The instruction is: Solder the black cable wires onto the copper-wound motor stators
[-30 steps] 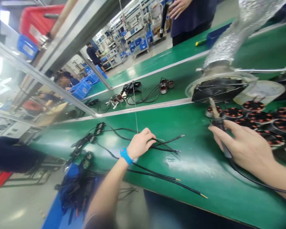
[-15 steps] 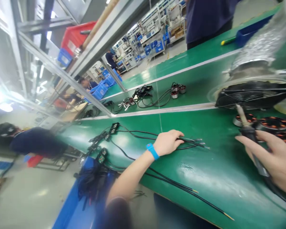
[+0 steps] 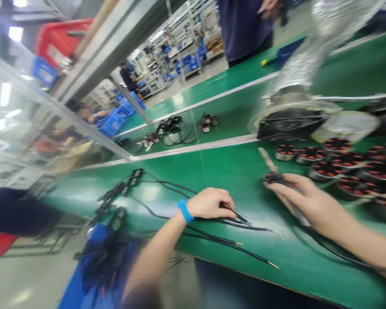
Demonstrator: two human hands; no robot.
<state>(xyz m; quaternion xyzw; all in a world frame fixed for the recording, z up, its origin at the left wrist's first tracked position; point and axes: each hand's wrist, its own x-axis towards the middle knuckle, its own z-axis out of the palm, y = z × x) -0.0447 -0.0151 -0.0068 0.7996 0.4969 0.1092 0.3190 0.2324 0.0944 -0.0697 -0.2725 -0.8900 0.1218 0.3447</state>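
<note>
Left hand [image 3: 209,204] curled closed over black leads [image 3: 225,222], right hand [image 3: 309,201] pinching a soldering iron [image 3: 278,179] near red-wound motor stators [image 3: 324,170].

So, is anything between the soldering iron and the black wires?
Nothing visible: only green bench mat separates the soldering iron, held in the right hand, from the black wires under the left hand.

Soldering iron [image 3: 276,178]: black grip, pale shaft angled toward upper left, right of centre. Black twin-core cables [image 3: 212,238]: loose, gold-tipped stripped ends, lower centre.
</note>
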